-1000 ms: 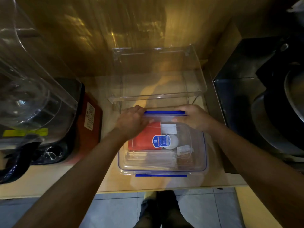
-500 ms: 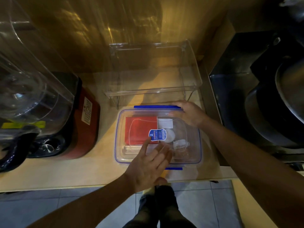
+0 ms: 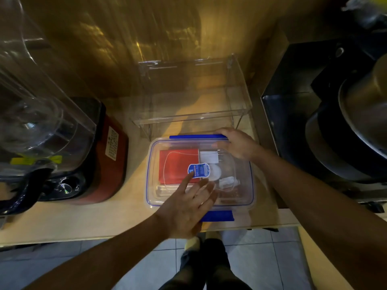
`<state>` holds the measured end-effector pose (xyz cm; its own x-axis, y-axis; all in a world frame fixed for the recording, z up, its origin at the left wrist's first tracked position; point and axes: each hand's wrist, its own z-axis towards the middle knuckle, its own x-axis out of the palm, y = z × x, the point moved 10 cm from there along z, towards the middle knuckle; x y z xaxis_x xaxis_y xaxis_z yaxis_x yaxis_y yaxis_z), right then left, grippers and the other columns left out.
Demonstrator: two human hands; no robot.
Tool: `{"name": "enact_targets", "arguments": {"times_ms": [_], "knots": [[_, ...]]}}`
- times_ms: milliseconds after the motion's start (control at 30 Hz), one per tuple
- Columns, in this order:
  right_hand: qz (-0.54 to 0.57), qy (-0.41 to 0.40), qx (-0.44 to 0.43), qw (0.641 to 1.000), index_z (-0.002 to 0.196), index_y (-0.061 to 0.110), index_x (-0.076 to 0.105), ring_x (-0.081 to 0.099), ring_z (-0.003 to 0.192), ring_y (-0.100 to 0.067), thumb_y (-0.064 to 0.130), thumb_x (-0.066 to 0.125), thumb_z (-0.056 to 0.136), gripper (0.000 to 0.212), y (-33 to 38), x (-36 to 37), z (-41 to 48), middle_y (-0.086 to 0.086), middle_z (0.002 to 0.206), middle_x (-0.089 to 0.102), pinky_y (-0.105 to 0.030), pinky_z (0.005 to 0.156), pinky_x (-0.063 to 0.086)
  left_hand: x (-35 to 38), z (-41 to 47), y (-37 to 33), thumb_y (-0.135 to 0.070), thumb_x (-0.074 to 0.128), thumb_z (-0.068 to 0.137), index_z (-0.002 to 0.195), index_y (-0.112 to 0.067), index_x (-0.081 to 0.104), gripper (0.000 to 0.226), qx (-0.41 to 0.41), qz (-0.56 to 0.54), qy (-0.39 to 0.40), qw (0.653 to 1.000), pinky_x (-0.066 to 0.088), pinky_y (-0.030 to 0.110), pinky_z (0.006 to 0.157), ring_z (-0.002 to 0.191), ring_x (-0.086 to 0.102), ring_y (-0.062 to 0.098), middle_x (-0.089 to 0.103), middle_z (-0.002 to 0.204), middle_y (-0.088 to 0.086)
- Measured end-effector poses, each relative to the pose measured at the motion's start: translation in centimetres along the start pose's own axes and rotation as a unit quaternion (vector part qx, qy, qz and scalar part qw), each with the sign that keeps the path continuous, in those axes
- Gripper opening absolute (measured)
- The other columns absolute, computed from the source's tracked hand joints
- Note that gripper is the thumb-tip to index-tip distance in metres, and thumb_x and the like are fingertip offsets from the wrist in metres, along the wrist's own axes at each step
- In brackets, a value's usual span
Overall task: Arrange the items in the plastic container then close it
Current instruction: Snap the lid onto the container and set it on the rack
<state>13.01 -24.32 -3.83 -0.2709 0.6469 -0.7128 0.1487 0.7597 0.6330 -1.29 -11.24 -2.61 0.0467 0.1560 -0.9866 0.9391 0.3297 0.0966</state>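
A clear plastic container (image 3: 156, 197) with a blue-trimmed lid on top sits on the wooden counter. Through the lid show a red packet (image 3: 178, 164), a white round item with a blue label (image 3: 199, 170) and small white pieces (image 3: 228, 182). A blue clasp (image 3: 196, 137) runs along the far edge, another blue clasp (image 3: 219, 216) along the near edge. My left hand (image 3: 186, 208) lies flat on the near part of the lid, fingers spread. My right hand (image 3: 236, 144) presses the far right corner of the lid, fingers curled over the far clasp.
A clear acrylic stand (image 3: 192, 101) is right behind the container. A red and black blender base (image 3: 100, 164) with a clear jug (image 3: 31, 105) stands to the left. Dark pots (image 3: 345, 132) sit on the right. The counter edge (image 3: 104, 237) runs near me, tiled floor below.
My left hand left the far left edge of the lid and came down flat onto its near side. My right hand stayed at the far right corner.
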Motion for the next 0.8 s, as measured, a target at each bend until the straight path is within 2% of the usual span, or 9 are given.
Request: {"name": "enact_targets", "arguments": {"times_ms": [67,133,233,333,400,467,600,733,800], "knots": [[0.001,0.001,0.002,1.0,0.121,0.022,0.054,0.054,0.098,-0.015,0.041,0.059,0.085,0.041,0.0,0.1,-0.1,-0.003,0.117,0.061,-0.031,0.08,0.043,-1.0,0.3,0.7,-0.053,0.063,0.065,0.128,-0.016,0.051,0.074,0.026,-0.027,-0.014,0.999,0.04,0.055,0.103,0.12,0.058,0.027,0.061,0.129,0.01],[-0.005,0.002,0.004,1.0,0.121,0.022,0.054,0.056,0.1,-0.017,0.041,0.059,0.086,0.04,0.0,0.1,-0.1,-0.002,0.117,0.061,-0.032,0.082,0.044,-1.4,1.0,1.6,-0.053,0.064,0.066,0.132,-0.023,0.048,0.074,0.052,-0.05,-0.004,0.997,0.033,0.051,0.108,0.128,0.05,0.025,0.054,0.138,0.007],[0.004,0.01,0.005,1.0,0.12,0.02,0.056,0.057,0.102,-0.019,0.039,0.06,0.085,0.04,0.2,0.1,-0.1,-0.002,0.114,0.062,-0.035,0.087,0.046,-0.2,1.7,2.5,-0.052,0.059,0.074,0.143,-0.033,0.028,0.077,0.062,-0.121,0.049,0.989,0.003,0.045,0.118,0.145,0.02,0.023,0.025,0.157,0.004],[0.031,0.037,0.007,0.999,0.124,0.021,0.056,0.057,0.108,-0.02,0.037,0.061,0.085,0.043,0.4,0.4,-0.1,-0.002,0.117,0.06,-0.035,0.093,0.045,0.6,1.7,2.7,-0.053,0.056,0.078,0.145,-0.034,0.023,0.078,0.065,-0.125,0.052,0.989,-0.012,0.041,0.115,0.148,0.01,0.024,0.015,0.159,0.003],[0.002,0.058,0.011,0.998,0.132,0.023,0.051,0.052,0.115,-0.021,0.039,0.058,0.087,0.048,0.5,0.5,0.2,-0.004,0.127,0.055,-0.036,0.099,0.041,0.6,1.7,2.7,-0.054,0.055,0.078,0.145,-0.033,0.023,0.078,0.076,-0.115,0.046,0.989,-0.013,0.042,0.114,0.147,0.012,0.026,0.017,0.159,0.004],[-0.043,0.072,0.007,0.996,0.128,0.026,0.053,0.053,0.112,-0.021,0.044,0.057,0.086,0.047,0.9,0.6,0.5,-0.003,0.125,0.056,-0.039,0.098,0.043,0.4,1.8,2.6,-0.055,0.055,0.077,0.145,-0.032,0.024,0.078,0.081,-0.111,0.039,0.99,-0.012,0.044,0.114,0.147,0.014,0.026,0.018,0.158,0.004],[-0.061,0.042,-0.007,0.997,0.1,0.017,0.055,0.055,0.088,-0.02,0.047,0.062,0.082,0.035,2.4,1.0,1.0,-0.004,0.101,0.058,-0.033,0.076,0.044,0.2,1.9,2.6,-0.052,0.059,0.076,0.144,-0.031,0.029,0.077,0.07,-0.15,0.032,0.986,-0.013,0.04,0.113,0.147,0.013,0.024,0.02,0.158,0.003],[-0.088,0.029,-0.028,0.995,0.12,0.02,0.055,0.055,0.107,-0.023,0.046,0.055,0.088,0.042,3.2,1.4,0.8,-0.004,0.117,0.062,-0.043,0.099,0.039,0.3,2.0,2.7,-0.052,0.059,0.077,0.145,-0.032,0.026,0.078,0.064,-0.155,0.031,0.985,-0.018,0.038,0.113,0.147,0.007,0.02,0.018,0.158,0.002],[-0.074,0.018,-0.035,0.996,0.121,0.021,0.057,0.056,0.109,-0.023,0.044,0.056,0.087,0.041,3.3,1.1,0.7,-0.003,0.118,0.063,-0.043,0.1,0.039,0.3,2.0,2.7,-0.049,0.058,0.079,0.145,-0.03,0.027,0.076,0.067,-0.167,0.027,0.983,-0.02,0.038,0.112,0.145,-0.001,0.018,0.019,0.158,0.001]]}}
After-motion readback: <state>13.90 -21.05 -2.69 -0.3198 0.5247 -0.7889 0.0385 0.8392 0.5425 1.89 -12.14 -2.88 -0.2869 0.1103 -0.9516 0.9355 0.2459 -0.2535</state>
